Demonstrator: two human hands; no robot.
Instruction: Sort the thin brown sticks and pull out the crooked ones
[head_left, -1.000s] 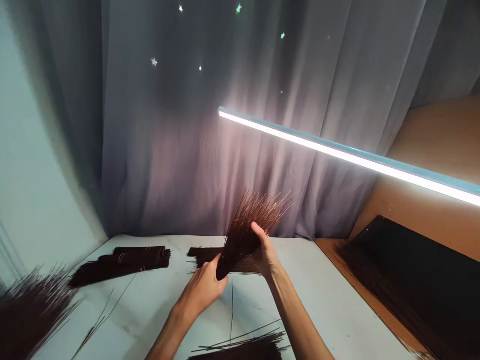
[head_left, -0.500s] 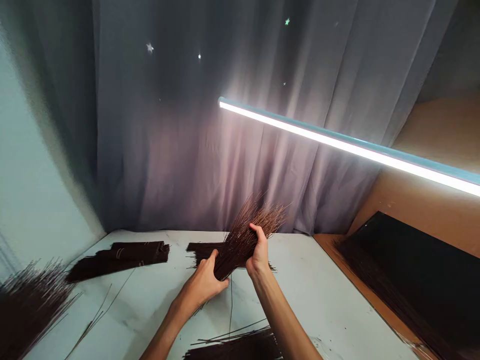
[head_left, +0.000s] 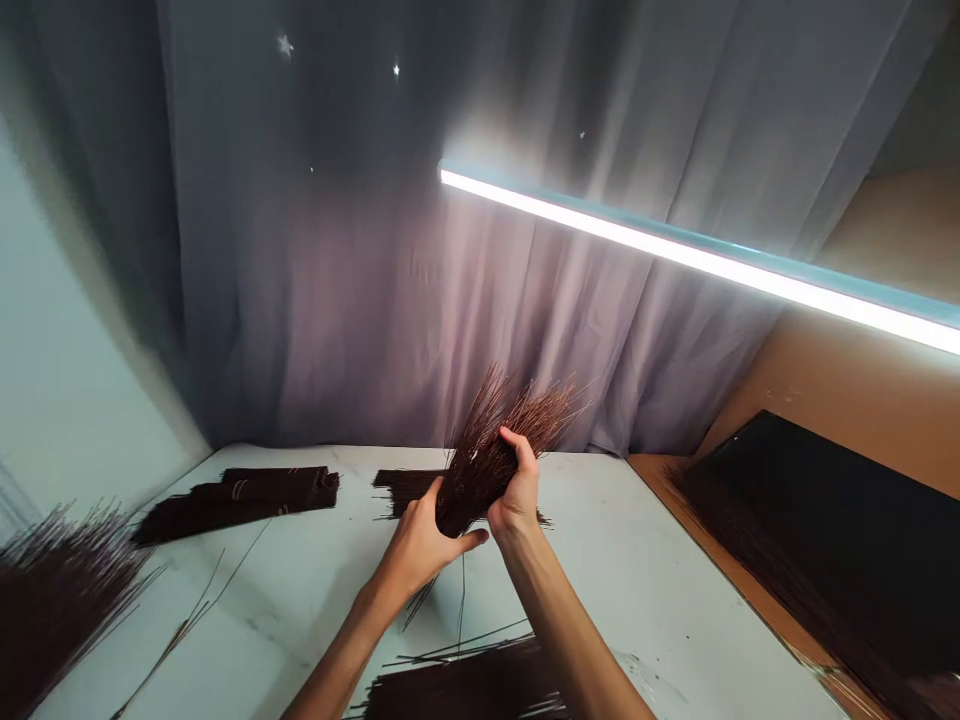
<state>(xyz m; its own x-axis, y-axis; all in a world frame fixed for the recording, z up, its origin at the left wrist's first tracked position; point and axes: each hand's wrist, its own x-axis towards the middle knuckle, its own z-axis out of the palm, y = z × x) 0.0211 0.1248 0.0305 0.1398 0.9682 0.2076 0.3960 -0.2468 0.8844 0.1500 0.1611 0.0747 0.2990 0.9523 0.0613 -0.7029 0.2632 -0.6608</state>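
Note:
A bunch of thin dark brown sticks (head_left: 501, 432) is held up above the white table (head_left: 300, 590), its far ends fanned out toward the curtain. My left hand (head_left: 420, 545) cups the bunch's near end from below, fingers closed round it. My right hand (head_left: 514, 490) is wrapped over the middle of the same bunch. A flat row of sticks (head_left: 405, 488) lies on the table just behind my hands.
Tied dark bundles (head_left: 240, 495) lie at the back left. A spread heap of sticks (head_left: 52, 590) is at the left edge, another pile (head_left: 465, 685) at the near edge. A large dark mass of sticks (head_left: 817, 540) rests on brown board at right. A lit tube lamp (head_left: 675, 255) hangs overhead.
Both hands have closed in tighter on the bunch, and the right hand has slid down over its middle. The view has tilted slightly downward.

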